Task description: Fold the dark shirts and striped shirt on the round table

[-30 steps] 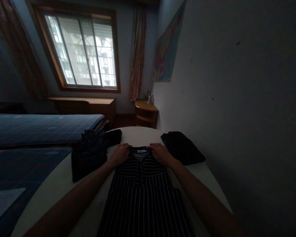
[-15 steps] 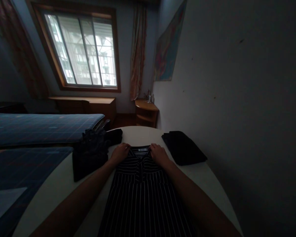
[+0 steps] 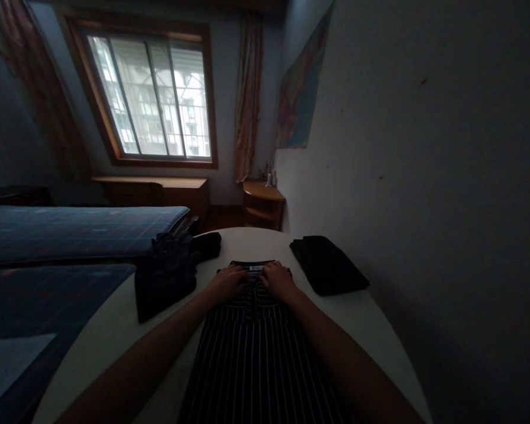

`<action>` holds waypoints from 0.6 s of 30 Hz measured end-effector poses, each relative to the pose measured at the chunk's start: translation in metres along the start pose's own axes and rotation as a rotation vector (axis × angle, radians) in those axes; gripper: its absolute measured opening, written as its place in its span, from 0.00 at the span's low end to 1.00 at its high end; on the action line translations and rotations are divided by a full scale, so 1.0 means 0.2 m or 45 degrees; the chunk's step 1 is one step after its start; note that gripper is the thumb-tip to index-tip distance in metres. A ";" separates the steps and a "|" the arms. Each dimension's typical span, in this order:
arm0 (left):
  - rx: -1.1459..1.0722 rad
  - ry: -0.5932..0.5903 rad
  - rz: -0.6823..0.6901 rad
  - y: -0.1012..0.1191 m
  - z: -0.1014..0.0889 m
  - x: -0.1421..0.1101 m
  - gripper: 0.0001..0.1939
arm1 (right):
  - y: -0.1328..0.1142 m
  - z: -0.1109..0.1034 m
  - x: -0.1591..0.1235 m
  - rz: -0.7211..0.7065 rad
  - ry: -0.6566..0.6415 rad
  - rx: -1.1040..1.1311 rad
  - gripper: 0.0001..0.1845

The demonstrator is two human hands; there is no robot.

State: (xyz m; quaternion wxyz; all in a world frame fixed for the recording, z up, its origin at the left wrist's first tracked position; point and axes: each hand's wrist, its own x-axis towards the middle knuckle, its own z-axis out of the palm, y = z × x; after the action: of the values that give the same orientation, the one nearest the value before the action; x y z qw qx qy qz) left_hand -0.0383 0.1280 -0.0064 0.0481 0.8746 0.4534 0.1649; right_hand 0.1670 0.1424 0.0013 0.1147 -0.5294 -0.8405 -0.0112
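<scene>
A black garment with thin white stripes lies flat on a round white table, its collar end at the far side. My left hand rests palm down on the garment just left of the neckline, fingers lying flat. My right hand lies palm down just right of the neckline, fingers flat too. Both hands sit close together near the small label at the collar.
A crumpled dark garment lies left of the hands on the table. A folded black cloth lies to the right near the wall. Beds with blue checked covers stand at the left, a window beyond.
Both hands have slid inward from the shoulders of the striped garment toward the neckline and now lie closer together. The view has shifted slightly.
</scene>
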 end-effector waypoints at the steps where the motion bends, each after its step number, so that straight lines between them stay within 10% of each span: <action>1: 0.006 0.016 -0.021 0.02 0.00 -0.01 0.07 | -0.01 0.00 -0.01 0.001 0.011 0.007 0.10; 11: -0.038 -0.149 -0.117 0.08 -0.21 -0.37 0.11 | 0.02 -0.26 -0.35 -0.065 -0.126 0.190 0.14; 18: -0.305 -0.259 -0.481 0.12 -0.25 -0.64 0.19 | 0.15 -0.35 -0.70 0.254 -0.284 0.287 0.16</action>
State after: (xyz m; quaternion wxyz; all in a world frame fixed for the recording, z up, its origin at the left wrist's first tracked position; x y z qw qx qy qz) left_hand -0.1052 0.0077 0.0145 0.2268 0.7745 0.5789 0.1166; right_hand 0.2639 0.0220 0.0379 0.0799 -0.5918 -0.7874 0.1530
